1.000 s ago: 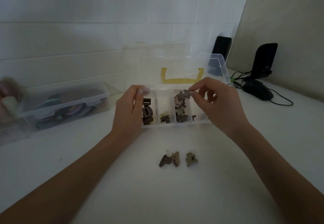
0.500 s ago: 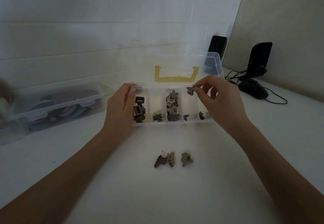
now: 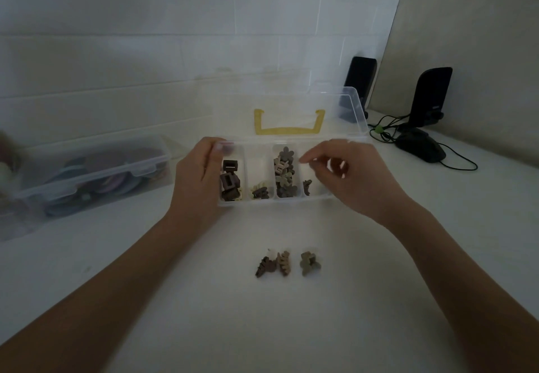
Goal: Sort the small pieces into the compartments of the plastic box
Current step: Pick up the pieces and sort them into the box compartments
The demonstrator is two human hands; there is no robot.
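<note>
Bare table (image 3: 364, 299) lies open around the loose pieces (image 3: 287, 263) between my forearms, while the plastic box (image 3: 274, 202), its raised lid (image 3: 354, 110) and my left hand (image 3: 198, 180) block beyond.

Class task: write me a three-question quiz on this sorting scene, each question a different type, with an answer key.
1. True or false: the lid of the plastic box is closed.
2. Multiple choice: the loose pieces still on the table lie (A) to the left of the left hand, (B) nearer the camera than the box, (C) beside the computer mouse.
3. Fill in: the flower-shaped pieces fill the ___ compartment from the left.

Key
1. False: the lid stands open.
2. B.
3. Third; the right hand hovers to its right, holding nothing visible.
</note>
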